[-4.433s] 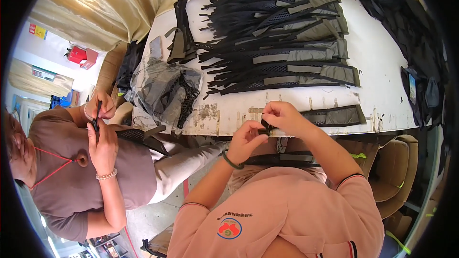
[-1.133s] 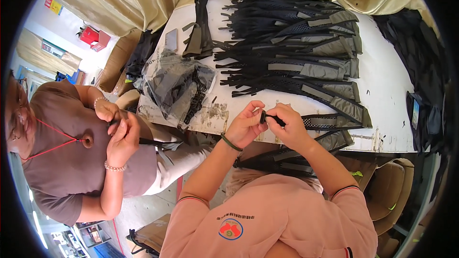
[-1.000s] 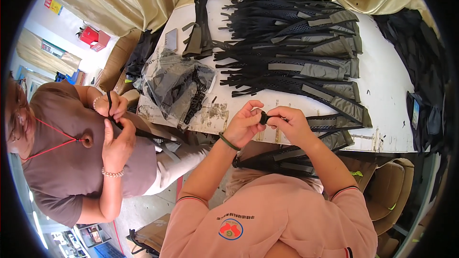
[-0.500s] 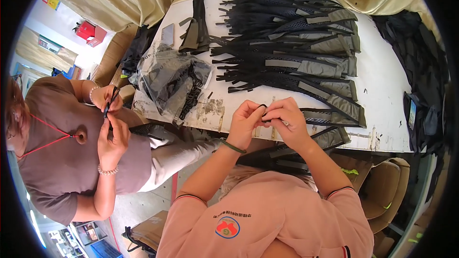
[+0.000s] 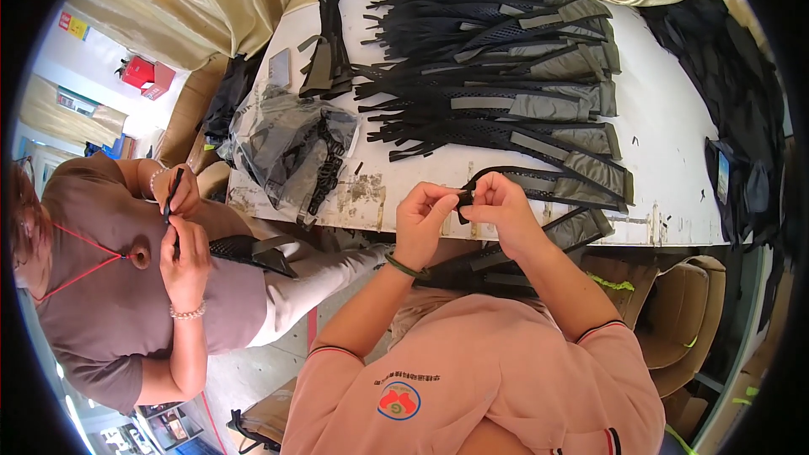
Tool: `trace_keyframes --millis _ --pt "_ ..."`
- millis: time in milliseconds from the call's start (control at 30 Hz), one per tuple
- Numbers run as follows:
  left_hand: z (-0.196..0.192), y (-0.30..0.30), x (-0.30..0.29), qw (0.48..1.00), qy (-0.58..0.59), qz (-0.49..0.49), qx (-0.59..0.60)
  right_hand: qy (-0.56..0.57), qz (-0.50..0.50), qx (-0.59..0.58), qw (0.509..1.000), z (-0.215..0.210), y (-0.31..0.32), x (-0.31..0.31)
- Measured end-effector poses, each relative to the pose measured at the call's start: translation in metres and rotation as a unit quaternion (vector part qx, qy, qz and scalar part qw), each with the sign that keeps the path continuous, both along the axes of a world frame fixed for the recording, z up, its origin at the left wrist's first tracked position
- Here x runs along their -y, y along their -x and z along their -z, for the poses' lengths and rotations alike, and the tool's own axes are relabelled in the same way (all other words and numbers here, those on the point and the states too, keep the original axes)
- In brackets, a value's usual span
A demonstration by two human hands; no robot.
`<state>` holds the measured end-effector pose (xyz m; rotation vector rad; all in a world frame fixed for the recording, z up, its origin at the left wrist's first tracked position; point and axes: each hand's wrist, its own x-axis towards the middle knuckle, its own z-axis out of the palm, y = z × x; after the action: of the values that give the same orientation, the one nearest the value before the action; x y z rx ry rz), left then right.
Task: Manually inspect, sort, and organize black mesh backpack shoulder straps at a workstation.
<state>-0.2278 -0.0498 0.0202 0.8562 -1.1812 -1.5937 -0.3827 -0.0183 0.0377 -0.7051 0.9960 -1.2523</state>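
My left hand (image 5: 424,217) and my right hand (image 5: 495,207) meet at the near edge of the white table (image 5: 666,131). Both pinch the end of a black webbing strap (image 5: 465,195). That strap loops up and runs right into a black mesh piece with a grey-green band (image 5: 556,185), which lies on the table. A second such piece (image 5: 573,230) hangs over the table edge below my right wrist.
A large pile of black and grey-green strap pieces (image 5: 506,76) covers the table's middle. A clear plastic bag of black parts (image 5: 291,147) lies at its left end. A seated person (image 5: 126,286) at left handles a black strap. Dark fabric (image 5: 742,101) lies at right.
My hands have stayed together at the table edge, still working the strap end. The seated person's upper hand has risen with a thin black strap.
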Motion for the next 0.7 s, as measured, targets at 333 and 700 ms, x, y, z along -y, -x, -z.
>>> trace_keyframes --millis 333,700 --pt "0.013 -0.001 -0.006 0.989 0.118 0.079 -0.045 0.022 0.085 0.051 0.995 0.005 -0.010 -0.008" --pt "0.002 -0.003 -0.005 0.977 0.197 0.080 0.008 0.071 0.101 0.030 0.992 0.005 -0.008 -0.013"
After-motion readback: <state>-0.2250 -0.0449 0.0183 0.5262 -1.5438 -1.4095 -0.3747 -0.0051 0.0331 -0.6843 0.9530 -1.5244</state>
